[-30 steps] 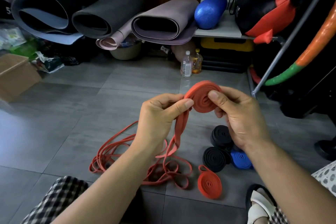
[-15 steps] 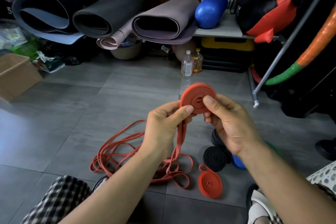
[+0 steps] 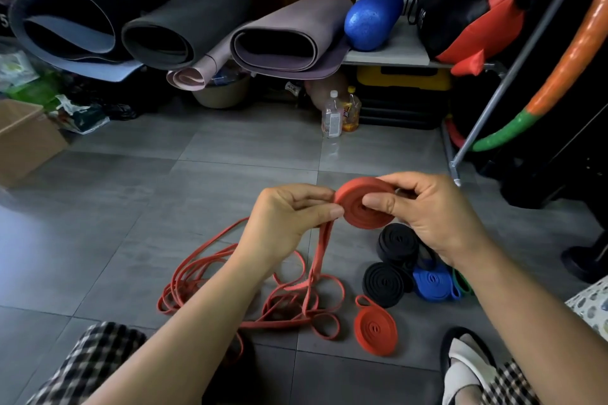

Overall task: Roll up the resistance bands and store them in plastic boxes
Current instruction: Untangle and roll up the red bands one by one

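Tipped flatter and carried a little lower than half a second ago, the coil [image 3: 360, 207] of a red resistance band [image 3: 355, 217] sits in the air between a person's two hands, just right of the frame's centre above a grey tiled floor [image 3: 131, 207].

The right hand [image 3: 427, 214] grips the coil from 3 o'clock, thumb pressed on its upper face near the hub and fingers curled round the far rim. The left hand [image 3: 286, 223] meets it from 9 o'clock, thumb and forefinger pinching the strip where it leaves the coil's edge.

From that pinch the loose tail [image 3: 320, 250] drops toward 6 o'clock into a tangle of red bands [image 3: 204, 270] sprawled on the tiles at 7 o'clock from the coil.

A rolled red band [image 3: 375, 329] lies flat on the floor at 6 o'clock. Two black rolls [image 3: 383, 283] sit at 5 o'clock, touching each other, with a blue roll [image 3: 432, 283] just beside them and a green band [image 3: 462, 283] partly hidden under the right wrist.

At 12 o'clock, two plastic bottles [image 3: 332, 115] stand below a shelf of rolled exercise mats [image 3: 289, 39] and a blue foam roller [image 3: 373, 18]. A cardboard box [image 3: 23, 138] sits at 9 o'clock by the frame's edge, and a white sandal [image 3: 467, 368] at 5 o'clock.
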The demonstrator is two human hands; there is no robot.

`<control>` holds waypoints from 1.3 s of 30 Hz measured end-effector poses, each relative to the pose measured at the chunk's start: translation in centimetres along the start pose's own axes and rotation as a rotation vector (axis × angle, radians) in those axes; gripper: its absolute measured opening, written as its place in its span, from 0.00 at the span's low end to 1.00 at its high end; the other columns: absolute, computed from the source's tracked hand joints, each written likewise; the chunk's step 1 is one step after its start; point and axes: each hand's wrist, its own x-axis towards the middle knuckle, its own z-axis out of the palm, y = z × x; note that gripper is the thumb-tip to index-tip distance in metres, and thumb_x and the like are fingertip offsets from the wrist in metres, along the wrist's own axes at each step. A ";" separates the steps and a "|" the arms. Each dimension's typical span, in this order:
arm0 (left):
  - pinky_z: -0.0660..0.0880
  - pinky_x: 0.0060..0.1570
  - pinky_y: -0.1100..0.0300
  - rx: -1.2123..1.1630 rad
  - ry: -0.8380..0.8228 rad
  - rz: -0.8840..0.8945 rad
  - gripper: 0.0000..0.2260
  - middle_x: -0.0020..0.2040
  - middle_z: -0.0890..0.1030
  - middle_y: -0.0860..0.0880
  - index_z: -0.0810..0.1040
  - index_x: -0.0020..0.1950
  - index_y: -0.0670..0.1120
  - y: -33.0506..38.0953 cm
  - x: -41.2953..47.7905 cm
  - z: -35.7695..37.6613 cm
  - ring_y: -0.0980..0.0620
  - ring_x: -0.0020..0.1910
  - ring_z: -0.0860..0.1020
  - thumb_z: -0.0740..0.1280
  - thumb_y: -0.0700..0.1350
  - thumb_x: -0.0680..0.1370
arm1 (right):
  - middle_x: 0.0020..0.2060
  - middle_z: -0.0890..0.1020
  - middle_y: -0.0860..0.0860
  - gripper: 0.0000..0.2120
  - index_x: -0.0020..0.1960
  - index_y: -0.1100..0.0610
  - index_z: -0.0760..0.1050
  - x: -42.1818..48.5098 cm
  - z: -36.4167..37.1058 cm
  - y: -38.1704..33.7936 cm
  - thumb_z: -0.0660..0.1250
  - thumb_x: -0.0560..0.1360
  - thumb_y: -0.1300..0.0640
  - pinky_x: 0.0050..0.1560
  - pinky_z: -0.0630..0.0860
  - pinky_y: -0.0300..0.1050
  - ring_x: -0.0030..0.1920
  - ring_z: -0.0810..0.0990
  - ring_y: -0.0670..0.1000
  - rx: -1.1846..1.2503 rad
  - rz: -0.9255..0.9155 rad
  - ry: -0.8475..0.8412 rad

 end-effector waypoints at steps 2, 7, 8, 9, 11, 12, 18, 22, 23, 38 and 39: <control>0.78 0.38 0.68 -0.033 0.000 0.016 0.07 0.32 0.83 0.52 0.81 0.41 0.45 0.3 -0.2 0.2 0.58 0.34 0.81 0.71 0.33 0.69 | 0.30 0.81 0.52 0.10 0.37 0.42 0.83 0.0 0.2 -0.3 0.72 0.55 0.45 0.30 0.70 0.36 0.29 0.72 0.46 0.076 0.037 0.015; 0.76 0.37 0.69 -0.163 0.046 0.067 0.04 0.33 0.82 0.52 0.82 0.41 0.44 0.7 -0.1 0.6 0.58 0.34 0.79 0.70 0.37 0.70 | 0.26 0.77 0.48 0.08 0.34 0.45 0.83 -0.3 0.7 -1.3 0.71 0.55 0.48 0.23 0.59 0.34 0.25 0.64 0.44 0.258 0.101 0.084; 0.75 0.38 0.70 -0.169 0.052 0.078 0.04 0.34 0.83 0.53 0.82 0.42 0.44 0.5 -0.1 0.8 0.59 0.36 0.79 0.70 0.37 0.69 | 0.25 0.77 0.47 0.07 0.34 0.45 0.83 -0.2 0.9 -1.3 0.71 0.56 0.49 0.23 0.60 0.34 0.24 0.64 0.43 0.292 0.113 0.112; 0.75 0.40 0.70 -0.171 0.052 0.078 0.05 0.35 0.83 0.53 0.82 0.43 0.44 0.3 -0.1 1.2 0.59 0.37 0.79 0.70 0.36 0.69 | 0.25 0.78 0.46 0.05 0.33 0.46 0.83 -0.2 1.1 -1.3 0.71 0.57 0.51 0.22 0.60 0.33 0.23 0.65 0.42 0.343 0.126 0.145; 0.75 0.43 0.70 -0.167 0.070 0.069 0.05 0.34 0.83 0.53 0.82 0.44 0.43 -0.3 -0.4 2.0 0.60 0.37 0.79 0.69 0.36 0.70 | 0.24 0.78 0.45 0.04 0.32 0.48 0.83 -0.2 1.8 -0.8 0.70 0.60 0.53 0.22 0.61 0.32 0.23 0.65 0.41 0.455 0.152 0.215; 0.75 0.43 0.69 -0.181 0.084 0.063 0.05 0.34 0.83 0.54 0.82 0.45 0.43 -0.7 -0.6 2.3 0.61 0.36 0.79 0.69 0.36 0.71 | 0.24 0.78 0.46 0.04 0.31 0.50 0.83 -0.3 2.3 -0.5 0.69 0.61 0.54 0.22 0.61 0.32 0.23 0.65 0.41 0.497 0.169 0.245; 0.76 0.40 0.68 -0.139 0.125 0.097 0.07 0.34 0.83 0.52 0.83 0.43 0.45 -0.7 -0.2 1.3 0.58 0.36 0.78 0.69 0.34 0.72 | 0.27 0.80 0.47 0.04 0.34 0.54 0.81 -1.1 3.2 0.3 0.69 0.63 0.54 0.25 0.67 0.33 0.24 0.72 0.42 0.538 0.260 0.118; 0.75 0.40 0.53 0.685 0.010 0.268 0.08 0.34 0.82 0.47 0.80 0.44 0.53 -1.3 0.4 -0.5 0.48 0.35 0.78 0.66 0.51 0.68 | 0.40 0.76 0.43 0.16 0.48 0.44 0.78 -0.1 0.1 0.3 0.71 0.60 0.46 0.33 0.65 0.30 0.29 0.68 0.41 -0.215 -0.006 -0.070; 0.74 0.39 0.51 0.768 -0.019 0.261 0.10 0.34 0.81 0.47 0.80 0.44 0.53 -1.6 0.4 -0.3 0.47 0.36 0.77 0.65 0.53 0.67 | 0.40 0.76 0.43 0.17 0.50 0.46 0.79 0.0 -0.2 0.3 0.72 0.61 0.47 0.35 0.66 0.31 0.30 0.69 0.42 -0.321 -0.049 -0.144; 0.77 0.42 0.68 -0.226 0.053 0.031 0.09 0.35 0.84 0.51 0.82 0.45 0.44 -0.5 0.0 1.5 0.58 0.36 0.81 0.70 0.40 0.65 | 0.28 0.79 0.47 0.10 0.38 0.45 0.84 -0.1 -0.2 -0.7 0.73 0.57 0.47 0.27 0.66 0.32 0.25 0.65 0.43 0.305 -0.014 0.151; 0.78 0.43 0.66 -0.258 0.061 0.023 0.09 0.35 0.84 0.51 0.82 0.44 0.45 -0.5 -0.1 1.8 0.57 0.36 0.81 0.70 0.41 0.64 | 0.28 0.79 0.46 0.09 0.38 0.45 0.84 -0.1 0.0 -0.7 0.72 0.57 0.48 0.27 0.66 0.32 0.26 0.66 0.43 0.354 -0.009 0.186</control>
